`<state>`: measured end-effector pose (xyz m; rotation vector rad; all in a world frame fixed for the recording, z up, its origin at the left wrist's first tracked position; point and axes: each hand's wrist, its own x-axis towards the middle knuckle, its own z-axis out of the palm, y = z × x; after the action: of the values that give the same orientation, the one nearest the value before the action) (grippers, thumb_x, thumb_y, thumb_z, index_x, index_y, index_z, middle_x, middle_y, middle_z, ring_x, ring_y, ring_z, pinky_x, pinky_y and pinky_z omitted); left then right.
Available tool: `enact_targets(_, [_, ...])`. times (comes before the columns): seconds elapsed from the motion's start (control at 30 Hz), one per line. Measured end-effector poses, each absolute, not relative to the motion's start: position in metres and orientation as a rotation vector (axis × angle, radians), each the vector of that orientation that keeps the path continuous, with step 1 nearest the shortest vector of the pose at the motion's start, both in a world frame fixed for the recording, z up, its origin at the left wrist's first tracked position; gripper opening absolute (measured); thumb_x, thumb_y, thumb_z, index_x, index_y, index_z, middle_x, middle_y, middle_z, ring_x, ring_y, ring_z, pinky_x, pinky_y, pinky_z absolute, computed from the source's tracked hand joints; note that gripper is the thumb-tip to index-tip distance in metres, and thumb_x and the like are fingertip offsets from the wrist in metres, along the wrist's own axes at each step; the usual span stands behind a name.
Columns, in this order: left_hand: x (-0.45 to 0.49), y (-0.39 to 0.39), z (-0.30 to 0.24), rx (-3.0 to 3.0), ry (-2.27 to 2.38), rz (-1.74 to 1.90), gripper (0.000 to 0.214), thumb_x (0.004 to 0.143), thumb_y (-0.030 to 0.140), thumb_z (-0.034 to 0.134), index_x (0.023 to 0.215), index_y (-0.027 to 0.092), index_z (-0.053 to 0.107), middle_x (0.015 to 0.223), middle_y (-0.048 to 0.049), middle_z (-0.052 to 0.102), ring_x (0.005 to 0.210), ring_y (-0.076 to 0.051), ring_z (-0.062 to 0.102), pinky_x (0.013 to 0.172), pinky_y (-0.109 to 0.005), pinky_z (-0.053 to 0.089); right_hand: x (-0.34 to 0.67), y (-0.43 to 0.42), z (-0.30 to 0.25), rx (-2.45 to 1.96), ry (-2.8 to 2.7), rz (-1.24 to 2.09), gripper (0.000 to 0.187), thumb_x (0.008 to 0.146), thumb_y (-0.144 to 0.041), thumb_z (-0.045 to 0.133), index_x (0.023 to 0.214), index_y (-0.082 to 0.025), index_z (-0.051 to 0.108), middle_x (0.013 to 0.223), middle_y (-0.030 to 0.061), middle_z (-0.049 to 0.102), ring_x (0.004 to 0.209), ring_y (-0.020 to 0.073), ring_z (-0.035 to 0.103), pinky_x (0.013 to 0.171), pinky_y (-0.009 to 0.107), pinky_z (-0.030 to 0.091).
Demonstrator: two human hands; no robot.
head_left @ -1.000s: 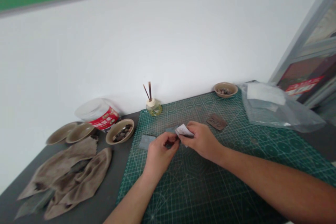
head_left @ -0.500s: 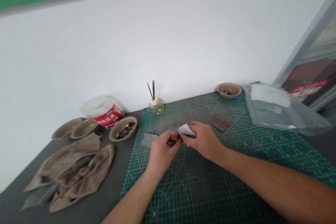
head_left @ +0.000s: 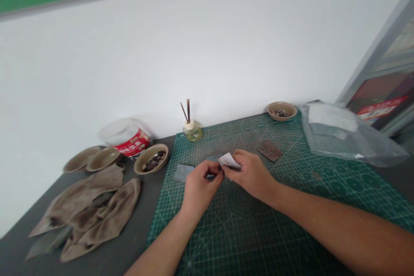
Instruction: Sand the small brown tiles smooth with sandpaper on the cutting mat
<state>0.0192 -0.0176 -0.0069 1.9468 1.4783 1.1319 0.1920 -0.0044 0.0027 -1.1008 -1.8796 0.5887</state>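
Note:
My right hand point(head_left: 248, 171) pinches a folded piece of sandpaper point(head_left: 229, 160), its pale printed back facing up. Close against it, my left hand point(head_left: 203, 181) is closed with thumb and index finger together on something small and dark, mostly hidden by the fingers. The fingertips of both hands meet over the green cutting mat point(head_left: 246, 233). A grey sheet point(head_left: 183, 173) lies flat left of my left hand, and part of another grey piece shows behind the fingers. Beyond my right hand is a brown sheet point(head_left: 270, 150) with handwritten marks.
A bowl of small dark stones point(head_left: 151, 158) stands left of the mat, near overlapping bowls point(head_left: 80, 159), a red-labelled tub point(head_left: 124, 137) and crumpled brown cloths point(head_left: 106, 224). At the back are a reed diffuser point(head_left: 192, 131) and another stone bowl point(head_left: 281, 111). A plastic bag point(head_left: 349, 138) lies right.
The folded sandpaper and my right fingers have shifted very slightly at the left fingertips. Both hands otherwise keep their place and grip.

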Motion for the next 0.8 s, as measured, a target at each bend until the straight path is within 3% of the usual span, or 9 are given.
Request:
enact_targets(0.2, [0.018,-0.018,-0.007,1.856,1.455,1.137,0.006,0.077,0.023,0.065,0.080,0.018,0.064,0.072,0.0006,0.067,0.068,-0.014,0.063,0.064,-0.023,0.050,0.195,0.000,0.005,-1.118,-1.842,0.664,0.016,0.082,-0.024,0.064,0.068,-0.017,0.061,0.069,-0.0009,0.057,0.065,0.0127,0.054,0.062,0.024,0.036])
enact_targets(0.37, [0.017,-0.017,-0.006,1.711,1.431,1.223,0.009,0.074,0.023,0.068,0.077,0.017,0.063,0.071,-0.0001,0.066,0.066,-0.013,0.062,0.062,-0.023,0.050,0.199,0.005,0.003,-1.074,-1.721,1.037,0.018,0.082,-0.032,0.064,0.086,-0.015,0.069,0.077,0.0023,0.067,0.070,0.0163,0.059,0.061,0.024,0.042])
enact_targets(0.53, [0.016,-0.017,-0.002,1.716,1.357,1.248,0.009,0.071,0.015,0.067,0.079,0.017,0.062,0.074,0.0003,0.066,0.070,-0.013,0.063,0.067,-0.023,0.051,0.198,0.007,-0.001,-0.995,-1.641,1.229,0.021,0.080,-0.033,0.066,0.089,-0.014,0.070,0.077,0.0015,0.068,0.069,0.0156,0.059,0.060,0.023,0.043])
enact_targets(0.8, [0.018,-0.022,-0.001,1.708,1.303,1.278,0.007,0.074,0.018,0.067,0.074,0.018,0.060,0.081,-0.0016,0.068,0.077,-0.015,0.065,0.073,-0.026,0.053,0.198,0.011,-0.006,-0.929,-1.507,1.359,0.025,0.078,-0.036,0.067,0.087,-0.013,0.070,0.074,0.0010,0.066,0.063,0.0133,0.055,0.058,0.022,0.041])
